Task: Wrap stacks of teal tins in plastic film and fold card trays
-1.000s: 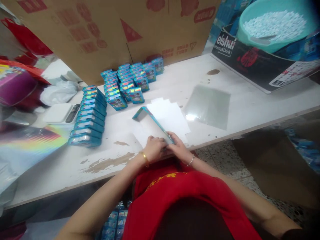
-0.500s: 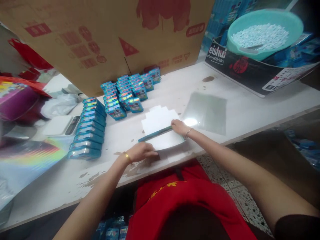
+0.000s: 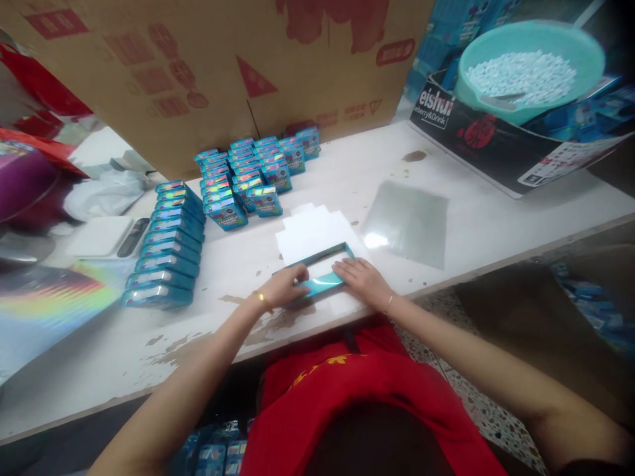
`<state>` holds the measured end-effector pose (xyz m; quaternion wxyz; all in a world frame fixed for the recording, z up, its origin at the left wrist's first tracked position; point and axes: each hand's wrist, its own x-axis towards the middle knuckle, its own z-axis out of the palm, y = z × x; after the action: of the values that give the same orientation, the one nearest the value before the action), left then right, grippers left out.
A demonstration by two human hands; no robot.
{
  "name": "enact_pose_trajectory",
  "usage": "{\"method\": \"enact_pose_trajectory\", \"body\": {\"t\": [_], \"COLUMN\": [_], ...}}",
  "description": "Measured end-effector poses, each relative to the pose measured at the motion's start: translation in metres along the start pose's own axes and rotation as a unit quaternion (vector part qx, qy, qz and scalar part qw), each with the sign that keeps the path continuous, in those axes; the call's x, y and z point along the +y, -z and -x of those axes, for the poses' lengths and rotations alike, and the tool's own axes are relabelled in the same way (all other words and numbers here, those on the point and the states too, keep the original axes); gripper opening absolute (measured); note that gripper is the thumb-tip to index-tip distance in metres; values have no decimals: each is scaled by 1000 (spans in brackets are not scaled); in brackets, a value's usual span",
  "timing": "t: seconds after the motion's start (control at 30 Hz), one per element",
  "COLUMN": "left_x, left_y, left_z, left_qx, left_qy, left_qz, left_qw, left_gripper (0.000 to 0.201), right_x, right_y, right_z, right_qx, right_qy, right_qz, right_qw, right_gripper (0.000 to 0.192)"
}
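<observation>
A flat teal carton blank [image 3: 320, 271] lies near the front edge of the white table [image 3: 496, 218], partly folded, white inside and teal outside. My left hand [image 3: 284, 288] presses on its left end and my right hand [image 3: 362, 281] presses on its right end, fingers flat on the card. Under it sits a stack of white unfolded blanks [image 3: 310, 231]. Behind and to the left stand several finished teal boxes [image 3: 248, 175] in rows, and a second row of boxes [image 3: 166, 248] lies on edge further left.
A clear plastic sheet [image 3: 407, 221] lies right of the blanks. A large cardboard box [image 3: 223, 59] stands at the back. A teal basin of white pieces [image 3: 526, 66] sits on a dark printed carton [image 3: 486, 135] at the right. Holographic sheets [image 3: 44, 297] lie at the left.
My right hand has come back from the far side of the blank to the near edge. The blank is folded over, teal side showing, with both hands pressing it flat.
</observation>
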<state>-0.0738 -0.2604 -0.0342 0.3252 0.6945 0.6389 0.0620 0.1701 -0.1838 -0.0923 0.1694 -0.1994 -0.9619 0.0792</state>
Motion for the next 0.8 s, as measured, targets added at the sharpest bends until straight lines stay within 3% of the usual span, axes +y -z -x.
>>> {"method": "enact_pose_trajectory", "body": {"t": [0.1, 0.17, 0.23, 0.33, 0.47, 0.63, 0.8], "left_x": [11, 16, 19, 22, 24, 17, 11], "left_y": [-17, -30, -41, -48, -39, -14, 0], "left_z": [22, 34, 38, 36, 26, 14, 0], "left_qx": [120, 148, 147, 125, 71, -18, -83], "left_qy": [-90, -88, -48, 11, 43, 32, 19], "left_qz": [-159, -231, -262, -267, -232, -143, -99], "left_qw": [976, 958, 953, 956, 969, 989, 991], "left_gripper": [28, 35, 28, 20, 20, 16, 17], "right_x": [4, 4, 3, 2, 5, 10, 13], "right_y": [-13, -14, -11, -6, 0, 7, 11], "right_z": [-3, -4, -5, -7, -15, -25, -34], "right_qx": [17, 22, 9, -21, -63, -141, -192], "right_qy": [2, 1, -2, 9, 10, -5, -16], "right_qz": [29, 51, 70, 96, 106, 41, -22], "right_qw": [999, 998, 997, 995, 992, 989, 981], "right_gripper": [28, 24, 21, 16, 13, 23, 30]}}
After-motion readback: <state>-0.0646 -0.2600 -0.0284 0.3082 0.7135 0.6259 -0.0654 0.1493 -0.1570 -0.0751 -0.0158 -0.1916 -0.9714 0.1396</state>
